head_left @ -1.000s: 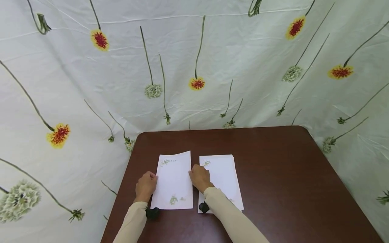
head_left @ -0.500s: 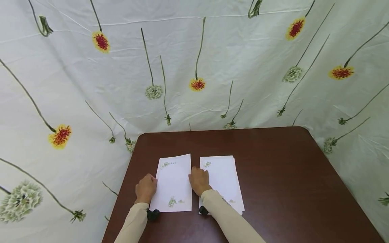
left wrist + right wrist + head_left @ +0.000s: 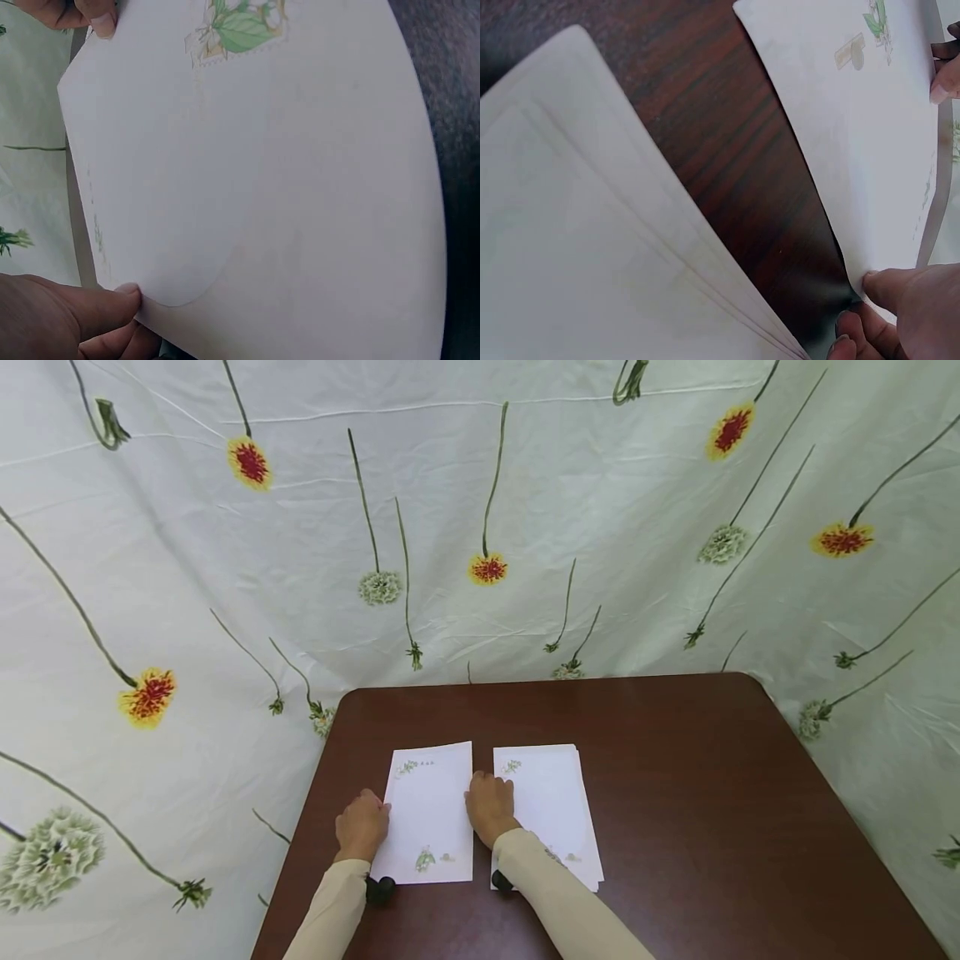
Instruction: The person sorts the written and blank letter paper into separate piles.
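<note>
A white sheet of paper (image 3: 429, 802) with small green plant prints lies on the left part of the table, between both hands. My left hand (image 3: 362, 827) pinches its left edge; in the left wrist view the thumb (image 3: 124, 296) is on top and the other fingers are below. On the opposite edge, my right hand (image 3: 491, 806) pinches the same sheet between thumb (image 3: 885, 287) and curled fingers. That sheet bows up slightly at its edges. Beside it lies a stack of similar sheets (image 3: 551, 793), partly covered by my right hand and sleeve.
The dark brown table (image 3: 690, 810) extends to the right of the stack. Behind and around it hangs a white cloth (image 3: 420, 518) with printed flowers. A dark round object (image 3: 380, 890) sits at the left wrist, another (image 3: 502, 881) at the right wrist.
The pinched sheet and both hands have shifted slightly toward the person over the first half second. The view tilted a little too. Since then almost nothing has moved.
</note>
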The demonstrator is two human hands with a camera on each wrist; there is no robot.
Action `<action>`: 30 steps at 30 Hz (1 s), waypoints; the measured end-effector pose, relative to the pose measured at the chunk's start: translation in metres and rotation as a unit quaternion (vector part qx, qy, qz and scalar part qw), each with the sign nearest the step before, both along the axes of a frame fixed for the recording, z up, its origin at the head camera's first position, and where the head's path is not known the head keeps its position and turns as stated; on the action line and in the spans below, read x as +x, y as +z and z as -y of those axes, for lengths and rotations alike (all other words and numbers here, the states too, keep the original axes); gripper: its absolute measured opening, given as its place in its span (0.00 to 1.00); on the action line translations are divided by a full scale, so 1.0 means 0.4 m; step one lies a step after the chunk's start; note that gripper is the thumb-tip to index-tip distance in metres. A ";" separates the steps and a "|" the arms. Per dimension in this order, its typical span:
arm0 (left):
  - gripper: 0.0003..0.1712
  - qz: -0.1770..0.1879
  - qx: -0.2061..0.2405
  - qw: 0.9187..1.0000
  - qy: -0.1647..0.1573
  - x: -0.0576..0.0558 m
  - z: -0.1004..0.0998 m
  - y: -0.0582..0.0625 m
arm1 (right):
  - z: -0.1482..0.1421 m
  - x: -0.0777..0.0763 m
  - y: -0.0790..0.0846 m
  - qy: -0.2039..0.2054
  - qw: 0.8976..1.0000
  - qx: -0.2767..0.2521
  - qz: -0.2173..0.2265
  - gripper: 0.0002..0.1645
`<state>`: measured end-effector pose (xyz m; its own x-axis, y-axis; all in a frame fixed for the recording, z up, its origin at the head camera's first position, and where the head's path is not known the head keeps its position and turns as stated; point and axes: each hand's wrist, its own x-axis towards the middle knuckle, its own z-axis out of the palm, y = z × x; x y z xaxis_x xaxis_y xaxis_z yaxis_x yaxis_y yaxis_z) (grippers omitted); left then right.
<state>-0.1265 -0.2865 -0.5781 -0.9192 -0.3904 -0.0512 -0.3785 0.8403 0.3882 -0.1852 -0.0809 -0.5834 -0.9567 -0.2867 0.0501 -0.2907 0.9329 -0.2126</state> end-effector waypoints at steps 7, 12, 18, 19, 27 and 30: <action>0.15 0.003 -0.001 1.000 0.004 -0.002 -0.004 -0.001 | -0.003 0.001 -0.005 -0.002 1.000 -0.002 0.005 0.20; 0.15 0.000 0.001 1.000 0.001 -0.002 -0.006 0.000 | -0.003 0.001 -0.004 -0.007 1.000 -0.014 0.003 0.19; 0.16 -0.012 0.003 1.000 0.004 -0.007 -0.015 0.000 | -0.008 0.001 -0.009 -0.007 1.000 -0.023 0.000 0.18; 0.16 -0.013 0.003 1.000 0.004 -0.009 -0.019 0.001 | -0.010 0.001 -0.008 -0.006 1.000 -0.027 -0.002 0.18; 0.12 -0.013 0.019 1.000 -0.009 -0.033 -0.068 0.028 | -0.049 -0.034 0.024 -0.009 0.999 -0.050 0.018 0.17; 0.11 -0.011 0.034 0.999 -0.022 -0.045 -0.094 0.041 | -0.084 -0.055 0.037 -0.017 0.998 -0.063 0.020 0.18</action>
